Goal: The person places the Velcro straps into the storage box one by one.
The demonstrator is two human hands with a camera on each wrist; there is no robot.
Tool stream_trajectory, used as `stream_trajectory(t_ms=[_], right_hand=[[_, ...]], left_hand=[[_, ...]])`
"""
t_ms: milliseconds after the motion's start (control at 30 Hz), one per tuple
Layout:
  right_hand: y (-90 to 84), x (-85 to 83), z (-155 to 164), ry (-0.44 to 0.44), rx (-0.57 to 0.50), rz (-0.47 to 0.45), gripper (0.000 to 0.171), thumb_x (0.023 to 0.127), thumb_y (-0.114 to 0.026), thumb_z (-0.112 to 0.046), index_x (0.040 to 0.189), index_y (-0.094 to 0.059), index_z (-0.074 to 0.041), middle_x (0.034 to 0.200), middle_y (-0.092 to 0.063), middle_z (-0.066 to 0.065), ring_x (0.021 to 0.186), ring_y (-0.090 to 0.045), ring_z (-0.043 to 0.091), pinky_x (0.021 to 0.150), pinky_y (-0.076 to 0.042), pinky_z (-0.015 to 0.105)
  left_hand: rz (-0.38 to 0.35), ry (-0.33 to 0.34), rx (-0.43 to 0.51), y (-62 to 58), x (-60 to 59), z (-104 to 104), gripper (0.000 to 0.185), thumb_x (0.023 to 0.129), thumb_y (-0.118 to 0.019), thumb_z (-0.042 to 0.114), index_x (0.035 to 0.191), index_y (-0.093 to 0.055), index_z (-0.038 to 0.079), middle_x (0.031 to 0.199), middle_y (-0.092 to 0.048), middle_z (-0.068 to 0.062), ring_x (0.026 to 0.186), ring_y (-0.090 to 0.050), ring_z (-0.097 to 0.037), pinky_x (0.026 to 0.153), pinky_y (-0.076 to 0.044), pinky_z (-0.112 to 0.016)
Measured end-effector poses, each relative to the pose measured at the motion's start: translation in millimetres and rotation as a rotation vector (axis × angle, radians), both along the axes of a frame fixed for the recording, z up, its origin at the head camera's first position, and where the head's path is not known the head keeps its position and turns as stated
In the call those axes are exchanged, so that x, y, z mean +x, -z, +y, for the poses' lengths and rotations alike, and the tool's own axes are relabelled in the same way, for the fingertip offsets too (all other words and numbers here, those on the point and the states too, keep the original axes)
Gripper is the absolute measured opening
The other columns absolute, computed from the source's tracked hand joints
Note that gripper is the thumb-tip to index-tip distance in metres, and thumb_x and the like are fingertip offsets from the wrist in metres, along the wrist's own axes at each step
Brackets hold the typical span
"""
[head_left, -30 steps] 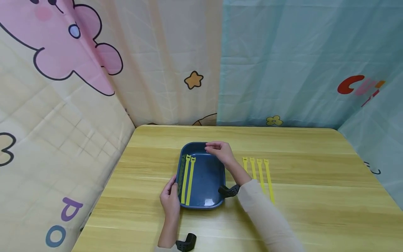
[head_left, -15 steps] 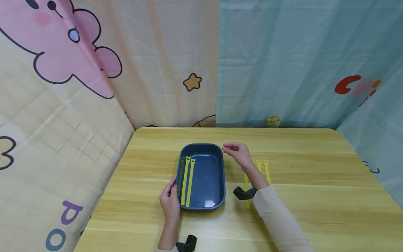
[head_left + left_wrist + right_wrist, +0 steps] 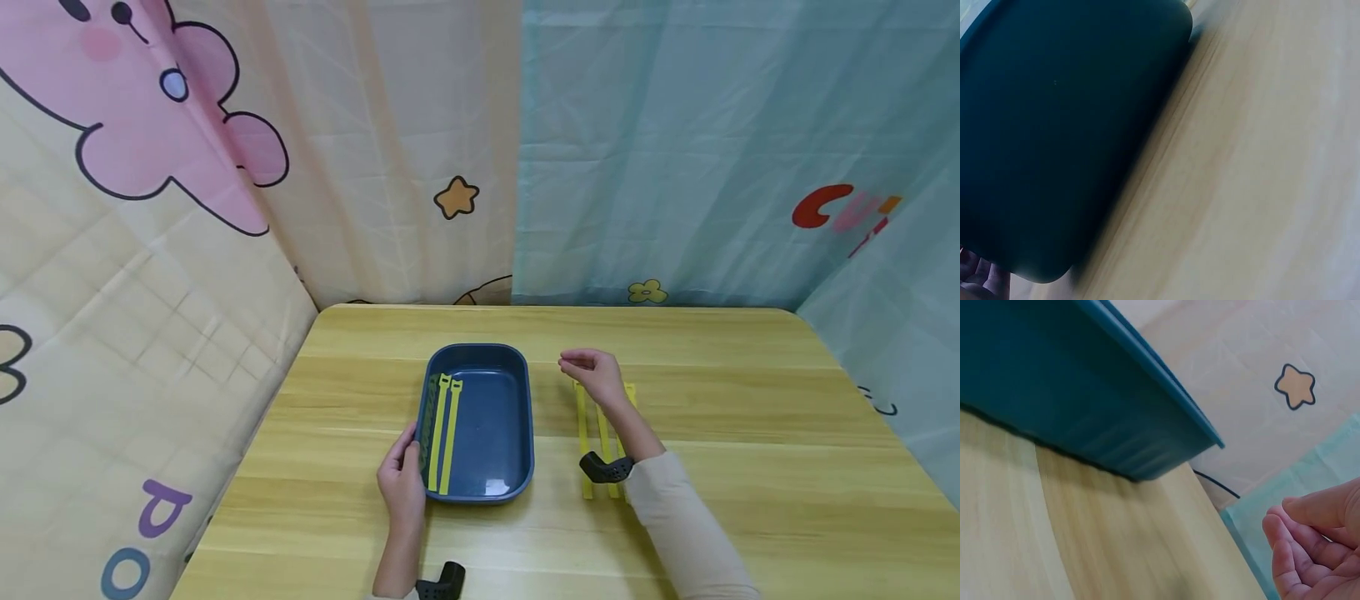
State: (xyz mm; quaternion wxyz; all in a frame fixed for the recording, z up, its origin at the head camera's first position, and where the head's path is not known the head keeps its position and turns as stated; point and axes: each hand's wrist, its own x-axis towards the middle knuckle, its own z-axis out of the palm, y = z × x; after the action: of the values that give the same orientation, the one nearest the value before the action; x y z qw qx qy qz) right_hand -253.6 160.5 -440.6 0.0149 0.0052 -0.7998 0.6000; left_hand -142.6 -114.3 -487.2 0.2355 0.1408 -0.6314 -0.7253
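A deep blue tray (image 3: pixel 491 442) stands on the table. My left hand (image 3: pixel 402 483) grips its left side near the front corner; some of its fingers (image 3: pixel 984 275) show at the tray's edge in the left wrist view. Two yellow cable straps (image 3: pixel 452 437) with slotted heads lie lengthwise in the tray, near its left wall. Several more yellow straps (image 3: pixel 582 442) lie side by side on the wood to the right, partly hidden by my right forearm. Above their far ends hovers my right hand (image 3: pixel 596 375), fingers loosely bent and nothing visible between thumb and fingertips (image 3: pixel 1280 532).
The wooden table (image 3: pixel 750 400) extends to both sides of the tray. Printed curtains (image 3: pixel 652 150) hang behind its back edge and at the sides. A black wrist device (image 3: pixel 606 468) is worn on the right wrist, another (image 3: pixel 442 581) on the left.
My right hand has moved from over the tray's far right corner rightward to above the loose straps. The left hand stays at the tray, and the straps inside have not shifted.
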Motion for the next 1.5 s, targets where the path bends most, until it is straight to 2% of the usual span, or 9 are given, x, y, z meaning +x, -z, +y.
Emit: stream_trajectory(t_ms=[233, 500, 800, 1067, 1300, 1500], right_hand=[[5.7, 2.9, 15, 0.017, -0.023, -0.004, 0.030, 0.088, -0.058, -0.001, 0.114, -0.056, 0.014, 0.107, -0.060, 0.026, 0.095, -0.060, 0.028, 0.087, -0.045, 0.044], [12.2, 2.3, 25, 0.067, 0.069, -0.036, 0.031, 0.089, -0.059, -0.006, 0.115, -0.057, 0.011, 0.106, -0.062, 0.022, 0.096, -0.060, 0.027, 0.085, -0.047, 0.039], [21.4, 0.5, 31, 0.095, 0.127, -0.042, 0.029, 0.088, -0.059, -0.004, 0.112, -0.059, 0.012, 0.104, -0.062, 0.022, 0.096, -0.059, 0.032, 0.079, -0.050, 0.032], [24.1, -0.6, 32, 0.076, 0.201, -0.024, 0.032, 0.086, -0.061, -0.001, 0.114, -0.057, 0.013, 0.104, -0.061, 0.024, 0.094, -0.059, 0.033, 0.078, -0.051, 0.035], [25.8, -5.5, 27, 0.024, 0.358, -0.004, 0.036, 0.081, -0.066, 0.000, 0.113, -0.056, 0.014, 0.102, -0.061, 0.025, 0.093, -0.058, 0.034, 0.078, -0.050, 0.040], [26.2, -9.9, 22, 0.018, 0.418, -0.046, 0.036, 0.079, -0.068, 0.002, 0.112, -0.058, 0.012, 0.103, -0.061, 0.023, 0.093, -0.056, 0.032, 0.081, -0.048, 0.042]], left_hand=[[0.000, 0.004, 0.010, 0.0, 0.2, 0, 0.030, 0.090, -0.046, -0.003, 0.117, -0.057, -0.011, 0.120, -0.056, -0.021, 0.107, -0.053, -0.008, 0.084, -0.043, -0.014], [-0.017, 0.010, 0.005, -0.5, 0.2, -1, 0.030, 0.090, -0.046, -0.002, 0.118, -0.057, -0.010, 0.121, -0.056, -0.021, 0.112, -0.050, -0.016, 0.085, -0.042, -0.014], [-0.019, 0.007, 0.001, 0.7, 0.1, -1, 0.030, 0.091, -0.046, -0.001, 0.117, -0.057, -0.009, 0.120, -0.057, -0.019, 0.109, -0.052, -0.009, 0.084, -0.042, -0.014], [-0.012, 0.021, 0.004, 0.7, -0.3, -2, 0.030, 0.092, -0.045, -0.001, 0.119, -0.056, -0.010, 0.122, -0.055, -0.021, 0.113, -0.050, -0.017, 0.084, -0.042, -0.013], [-0.027, 0.026, 0.020, -0.5, -0.7, -3, 0.031, 0.092, -0.045, 0.000, 0.120, -0.055, -0.010, 0.123, -0.054, -0.021, 0.115, -0.049, -0.019, 0.084, -0.042, -0.014], [-0.023, 0.023, 0.012, -0.2, -0.5, -3, 0.031, 0.092, -0.045, -0.001, 0.119, -0.055, -0.010, 0.123, -0.054, -0.022, 0.116, -0.048, -0.021, 0.085, -0.042, -0.014]])
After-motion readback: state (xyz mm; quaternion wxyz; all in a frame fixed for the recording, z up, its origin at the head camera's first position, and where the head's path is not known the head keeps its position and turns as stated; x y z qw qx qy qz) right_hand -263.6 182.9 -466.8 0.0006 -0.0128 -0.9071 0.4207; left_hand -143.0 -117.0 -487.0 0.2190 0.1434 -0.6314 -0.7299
